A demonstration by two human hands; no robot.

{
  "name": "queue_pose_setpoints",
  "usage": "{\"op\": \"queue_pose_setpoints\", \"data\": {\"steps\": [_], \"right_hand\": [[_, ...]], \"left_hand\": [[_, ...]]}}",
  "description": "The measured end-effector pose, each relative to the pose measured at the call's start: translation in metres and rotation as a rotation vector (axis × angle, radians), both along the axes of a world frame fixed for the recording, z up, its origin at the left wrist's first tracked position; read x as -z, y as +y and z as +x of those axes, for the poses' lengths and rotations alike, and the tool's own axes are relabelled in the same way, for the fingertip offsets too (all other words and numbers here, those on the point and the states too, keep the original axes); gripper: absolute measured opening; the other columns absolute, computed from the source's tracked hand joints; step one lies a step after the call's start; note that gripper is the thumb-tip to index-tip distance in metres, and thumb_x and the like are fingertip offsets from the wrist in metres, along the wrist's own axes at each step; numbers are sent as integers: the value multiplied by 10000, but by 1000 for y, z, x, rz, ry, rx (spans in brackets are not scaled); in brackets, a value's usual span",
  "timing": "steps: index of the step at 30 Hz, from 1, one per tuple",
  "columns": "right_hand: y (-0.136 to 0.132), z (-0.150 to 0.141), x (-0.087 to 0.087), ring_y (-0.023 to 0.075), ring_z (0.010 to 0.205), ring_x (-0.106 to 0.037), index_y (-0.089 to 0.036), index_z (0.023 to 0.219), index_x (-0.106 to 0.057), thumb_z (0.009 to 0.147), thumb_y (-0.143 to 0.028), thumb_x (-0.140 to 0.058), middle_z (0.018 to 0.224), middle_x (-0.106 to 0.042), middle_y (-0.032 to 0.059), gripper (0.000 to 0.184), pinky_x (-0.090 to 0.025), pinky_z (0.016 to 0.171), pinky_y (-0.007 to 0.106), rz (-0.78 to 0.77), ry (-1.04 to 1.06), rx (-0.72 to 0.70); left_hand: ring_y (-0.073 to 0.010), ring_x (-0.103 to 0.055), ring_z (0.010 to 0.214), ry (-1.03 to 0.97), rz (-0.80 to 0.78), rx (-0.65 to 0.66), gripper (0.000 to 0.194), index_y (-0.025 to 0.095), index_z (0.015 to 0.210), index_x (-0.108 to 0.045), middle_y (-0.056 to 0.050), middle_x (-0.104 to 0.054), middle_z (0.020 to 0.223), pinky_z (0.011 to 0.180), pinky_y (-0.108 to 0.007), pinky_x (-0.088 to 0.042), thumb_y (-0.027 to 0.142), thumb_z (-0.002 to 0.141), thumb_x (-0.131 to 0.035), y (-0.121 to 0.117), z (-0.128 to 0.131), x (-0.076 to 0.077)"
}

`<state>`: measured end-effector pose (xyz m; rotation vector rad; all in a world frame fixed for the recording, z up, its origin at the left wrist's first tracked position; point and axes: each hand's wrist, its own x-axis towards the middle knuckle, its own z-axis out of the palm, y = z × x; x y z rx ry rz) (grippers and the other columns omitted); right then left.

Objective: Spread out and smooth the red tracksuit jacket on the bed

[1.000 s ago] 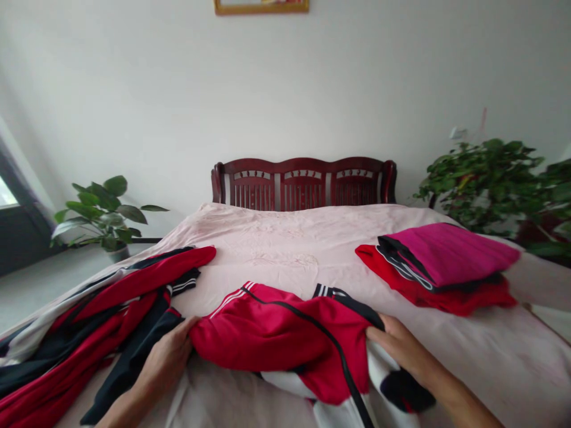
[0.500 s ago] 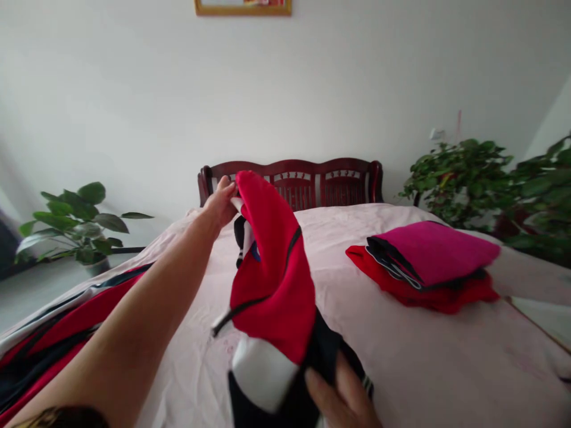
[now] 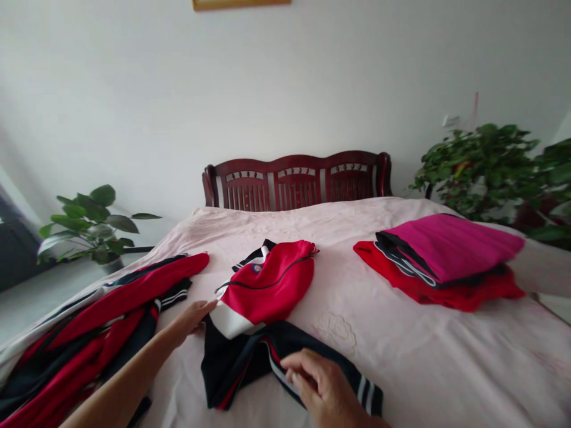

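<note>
A red, white and dark blue jacket (image 3: 267,285) lies on the pink bed sheet (image 3: 401,351), its red upper part spread toward the headboard and its dark hem toward me. My left hand (image 3: 190,320) rests with fingers stretched out, touching the jacket's white left edge. My right hand (image 3: 321,386) has its fingers curled and pinched on the jacket's dark striped hem.
A pile of red, dark and white garments (image 3: 89,333) lies at the left edge of the bed. A folded stack, magenta on red (image 3: 446,261), sits at the right. A dark red wooden headboard (image 3: 297,178) stands behind, with potted plants left (image 3: 89,223) and right (image 3: 486,169).
My left hand, which held the jacket raised toward the headboard, has laid it flat on the bed and drawn back to its left edge. My right hand stays at the hem.
</note>
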<state>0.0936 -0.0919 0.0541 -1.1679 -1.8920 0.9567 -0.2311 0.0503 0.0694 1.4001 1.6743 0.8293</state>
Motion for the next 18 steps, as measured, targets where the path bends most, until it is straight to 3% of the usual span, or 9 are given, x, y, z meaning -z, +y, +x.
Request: {"op": "queue_pose_setpoints", "data": {"steps": [2, 4, 6, 8, 9, 11, 14, 16, 18], "right_hand": [[4, 7, -6, 232, 1139, -611, -242, 1326, -588, 768, -181, -591, 1260, -645, 83, 560, -481, 997, 362, 156, -185, 86], [8, 9, -3, 293, 1293, -509, -244, 1447, -472, 672, -153, -652, 1411, -549, 106, 801, -418, 1089, 424, 208, -403, 140], [13, 12, 6, 297, 1243, -555, -236, 1346, -574, 690, -140, -627, 1313, -621, 104, 665, -451, 1046, 412, 188, -591, 146], [21, 21, 12, 240, 1063, -660, -229, 1112, -690, 750, -99, -536, 1115, -709, 77, 414, -501, 934, 330, 156, -695, 147], [28, 30, 13, 212, 989, -685, -228, 1028, -703, 760, -76, -495, 1047, -728, 62, 372, -504, 892, 297, 151, -704, 163], [45, 56, 6, 190, 936, -702, -231, 990, -698, 767, -79, -454, 1006, -747, 47, 363, -503, 852, 277, 145, -628, 275], [76, 104, -15, 215, 815, -718, -192, 1070, -664, 837, -234, -402, 902, -754, 74, 353, -539, 729, 312, 48, -255, 625], [91, 128, -27, 234, 757, -722, -136, 1152, -624, 868, -330, -347, 911, -750, 120, 441, -554, 640, 334, 14, 26, 776], [94, 135, -31, 261, 788, -728, -101, 1126, -639, 873, -404, -341, 952, -747, 175, 495, -576, 658, 371, 60, 109, 725]], "left_hand": [[-90, -441, 364, -135, -110, -14, 520, 131, 736, -665, 32, -534, 504, 359, -208, -278, 638, 659, -749, 3, 4, 4], [-98, -455, 364, -272, -149, -22, 453, 139, 691, -644, 22, -546, 486, 365, -218, -313, 561, 623, -793, 5, 11, 0], [-142, -543, 430, -401, -142, -25, 357, 151, 679, -633, 1, -577, 492, 422, -252, -422, 473, 643, -784, 5, 19, -9], [-181, -630, 548, -514, -113, -24, 275, 159, 725, -642, -22, -636, 556, 526, -284, -512, 417, 693, -731, -1, 25, -24], [-188, -655, 604, -571, -86, -29, 250, 163, 758, -646, -25, -662, 597, 573, -286, -535, 401, 711, -708, -6, 27, -31], [-188, -684, 696, -693, 16, -29, 253, 172, 862, -660, -20, -700, 684, 633, -273, -551, 387, 733, -696, -25, 33, -46], [-215, -704, 838, -805, 180, 67, 443, 213, 1137, -647, -30, -744, 863, 684, -277, -557, 428, 757, -723, -72, 56, -58], [-253, -701, 934, -767, 164, 196, 567, 268, 1276, -597, -53, -750, 981, 720, -318, -564, 508, 773, -703, -111, 81, -56], [-275, -694, 994, -656, 72, 466, 599, 324, 1317, -583, -65, -748, 1033, 776, -362, -565, 548, 773, -694, -147, 107, -48]]}}
